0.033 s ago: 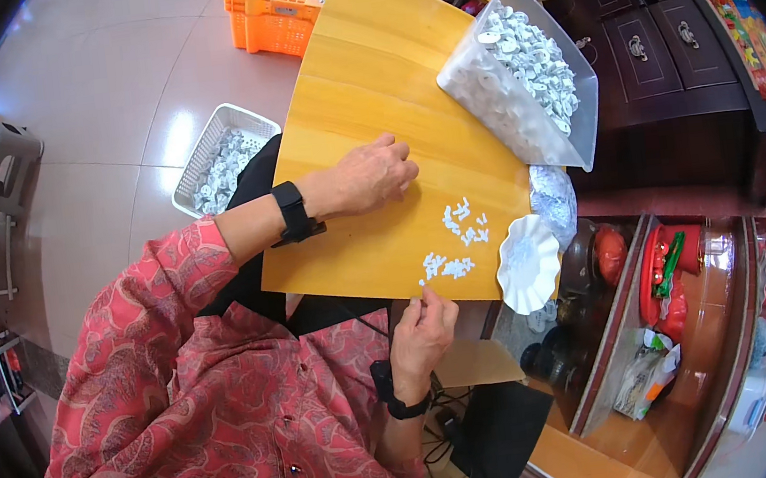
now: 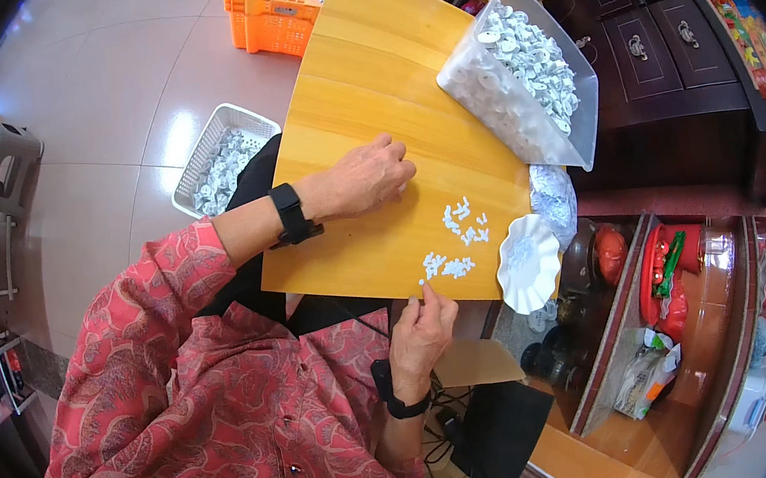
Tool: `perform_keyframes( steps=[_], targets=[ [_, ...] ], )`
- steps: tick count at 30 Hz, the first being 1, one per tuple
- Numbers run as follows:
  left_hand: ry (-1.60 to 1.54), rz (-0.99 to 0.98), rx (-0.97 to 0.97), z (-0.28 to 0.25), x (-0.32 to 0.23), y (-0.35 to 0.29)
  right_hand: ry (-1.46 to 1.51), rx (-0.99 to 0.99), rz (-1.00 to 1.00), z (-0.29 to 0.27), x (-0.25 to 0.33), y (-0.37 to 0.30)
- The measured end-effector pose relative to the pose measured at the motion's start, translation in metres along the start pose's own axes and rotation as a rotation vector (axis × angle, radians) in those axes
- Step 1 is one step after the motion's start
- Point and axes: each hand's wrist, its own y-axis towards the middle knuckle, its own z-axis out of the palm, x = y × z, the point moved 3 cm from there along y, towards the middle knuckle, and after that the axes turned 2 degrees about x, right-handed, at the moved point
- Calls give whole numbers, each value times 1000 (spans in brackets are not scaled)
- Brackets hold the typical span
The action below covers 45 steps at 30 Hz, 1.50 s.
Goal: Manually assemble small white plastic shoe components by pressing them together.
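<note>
My left hand point(image 2: 365, 179) is over the wooden tabletop point(image 2: 338, 93), its fingers curled together in a pinch. A trace of white shows at the fingertips, but what they hold is mostly hidden. My right hand point(image 2: 423, 329) is at the table's near edge, index finger stretched out and thumb a little apart from it. Its index fingertip is beside a small white piece point(image 2: 422, 282) on the edge. Small white plastic pieces point(image 2: 448, 266) lie in loose clusters just beyond it. To their right stands a white scalloped dish point(image 2: 528, 265) with small pale pieces in it.
A clear bin point(image 2: 516, 82) full of white round parts stands at the table's far right. Beside the table are a white basket point(image 2: 224, 158) of similar parts and an orange crate point(image 2: 268, 18). Right of the table, an open cabinet compartment point(image 2: 695, 326) holds red items; black cables hang below.
My left hand has shifted very slightly left. The right index finger has straightened and moved slightly away from the thumb. The small white piece at the edge stays where it was.
</note>
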Motion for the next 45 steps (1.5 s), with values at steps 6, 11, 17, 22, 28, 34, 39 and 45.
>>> perform_keyframes(
  steps=[6,11,17,22,28,34,39,45],
  targets=[
    [18,-84,-91,-13,-7,-34,-138,113,-67,-2,10,2],
    [-225,-232,-253,-19,-12,-70,-117,118,-108,5,18,-2],
    [-989,-539,-286,-21,-29,-110,-90,89,-219,3,19,-3],
    [-1481,-677,-242,-15,-39,-127,-43,94,-254,1,19,0],
    [-1536,-679,-233,-10,-39,-135,400,193,133,6,29,3],
    [-1669,-716,-316,-3,-41,-140,889,255,459,13,48,16],
    [-1811,-638,-337,7,-39,-141,1002,225,488,15,59,23],
    [-1840,-602,-331,0,-42,-143,1041,279,501,16,65,24]
  ],
)
